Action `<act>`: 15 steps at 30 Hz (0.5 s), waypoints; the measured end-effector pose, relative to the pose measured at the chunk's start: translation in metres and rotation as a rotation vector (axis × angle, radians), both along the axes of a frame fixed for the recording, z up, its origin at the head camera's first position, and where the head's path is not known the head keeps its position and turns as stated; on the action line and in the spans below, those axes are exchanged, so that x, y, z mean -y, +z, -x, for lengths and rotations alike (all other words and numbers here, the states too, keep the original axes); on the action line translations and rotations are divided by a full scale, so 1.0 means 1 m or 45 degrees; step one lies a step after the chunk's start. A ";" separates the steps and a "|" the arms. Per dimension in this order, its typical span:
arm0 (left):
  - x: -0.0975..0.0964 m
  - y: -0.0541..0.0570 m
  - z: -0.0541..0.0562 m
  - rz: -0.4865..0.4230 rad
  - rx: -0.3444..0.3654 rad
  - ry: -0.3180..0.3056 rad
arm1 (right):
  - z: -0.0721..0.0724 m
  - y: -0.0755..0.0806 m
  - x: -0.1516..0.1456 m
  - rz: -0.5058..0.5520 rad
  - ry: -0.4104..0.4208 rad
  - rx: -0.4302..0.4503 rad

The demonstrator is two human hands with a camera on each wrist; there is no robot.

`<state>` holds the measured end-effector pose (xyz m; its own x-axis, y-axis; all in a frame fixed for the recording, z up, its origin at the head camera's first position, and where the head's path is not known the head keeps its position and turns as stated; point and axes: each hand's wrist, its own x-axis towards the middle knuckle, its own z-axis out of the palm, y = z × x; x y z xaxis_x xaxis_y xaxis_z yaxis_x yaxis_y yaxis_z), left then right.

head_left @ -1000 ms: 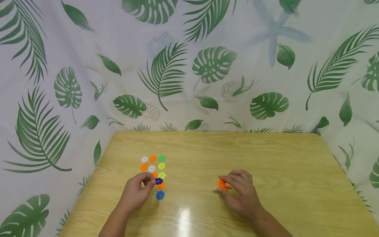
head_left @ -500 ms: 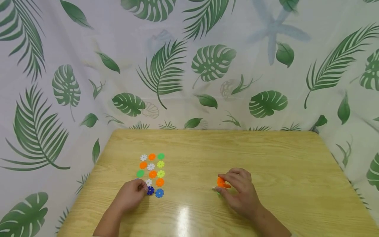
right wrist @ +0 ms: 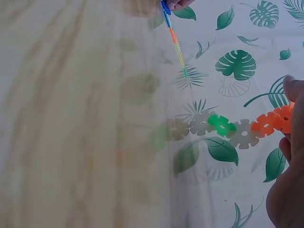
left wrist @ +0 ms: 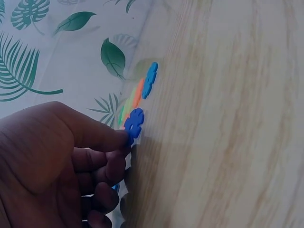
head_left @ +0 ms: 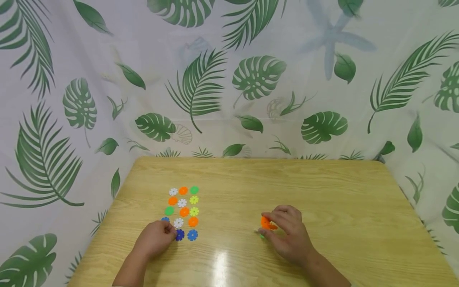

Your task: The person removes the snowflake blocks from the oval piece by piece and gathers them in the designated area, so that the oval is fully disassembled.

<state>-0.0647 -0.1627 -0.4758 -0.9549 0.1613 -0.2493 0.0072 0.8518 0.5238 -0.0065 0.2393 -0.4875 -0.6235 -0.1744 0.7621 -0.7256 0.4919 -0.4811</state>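
My left hand point(head_left: 155, 239) is at the near end of the rows of snowflake discs, thumb and fingertips pinching the edge of a dark blue snowflake disc point(head_left: 180, 234). In the left wrist view the same dark blue disc point(left wrist: 135, 123) shows at the thumb tip, at or just above the tabletop. A lighter blue disc point(head_left: 192, 235) lies to its right. My right hand point(head_left: 289, 235) holds a short chain of interlocked discs; orange ones point(right wrist: 267, 124) are at the fingers, then a white point(right wrist: 244, 134), a green point(right wrist: 222, 125) and another white disc.
Several loose discs in white, orange, green and yellow lie in rows beyond the left hand, such as a white disc point(head_left: 178, 223) and an orange disc point(head_left: 193, 221). The wooden table point(head_left: 229, 191) meets a leaf-printed cloth point(head_left: 215, 99) at its back.
My left hand has carried the dark blue disc left and toward me, from over an orange disc to beside the lighter blue one. The right hand has barely moved.
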 end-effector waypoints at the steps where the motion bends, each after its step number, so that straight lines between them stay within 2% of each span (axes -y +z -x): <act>1: 0.000 0.000 0.000 0.009 -0.001 -0.002 | 0.000 0.000 0.000 0.002 0.001 0.004; 15: -0.001 -0.005 0.002 0.100 -0.005 0.017 | -0.002 -0.001 0.001 -0.001 0.005 0.009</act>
<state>-0.0670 -0.1617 -0.4805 -0.9578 0.1288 -0.2570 -0.0024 0.8903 0.4553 -0.0046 0.2388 -0.4881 -0.6282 -0.1773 0.7576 -0.7241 0.4895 -0.4859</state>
